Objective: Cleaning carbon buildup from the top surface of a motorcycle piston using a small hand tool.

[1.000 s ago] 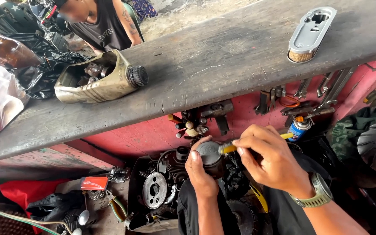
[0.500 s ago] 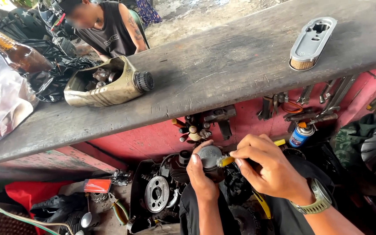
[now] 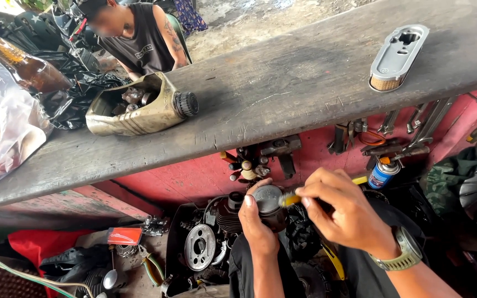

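Clasped in the left hand (image 3: pixel 258 223), a small round metal part (image 3: pixel 268 200) sits with its flat grey top facing up, the thumb and fingers wrapped about its dark lower body. Right hand (image 3: pixel 349 212), wearing a wristwatch (image 3: pixel 404 255), pinches a thin tool with a yellow tip (image 3: pixel 289 199) between thumb and curled fingers; the tip touches the right edge of the part's top. Both hands work low over the person's lap.

Just left of the held part lies a dark tray holding an engine block with fins (image 3: pixel 224 212) and a round metal disc with holes (image 3: pixel 200 246). Farther left, on the floor, are a red cloth (image 3: pixel 34 245) and pliers with green handles (image 3: pixel 151 269). Right of the right hand stands a blue spray can (image 3: pixel 383 174).

Above the hands runs a worn wooden plank (image 3: pixel 282 94), with a red panel beneath it where wrenches (image 3: pixel 415 124) hang. On the plank, up and to the left, lies a cut-open oil jug (image 3: pixel 139 107) holding small metal parts; farther left are a clear plastic bag (image 3: pixel 1 132) and a brown bottle (image 3: pixel 26 66). Up and to the right rests a grey oblong cover (image 3: pixel 398 55).

Beyond the plank sits another person in a black sleeveless shirt (image 3: pixel 139 44).
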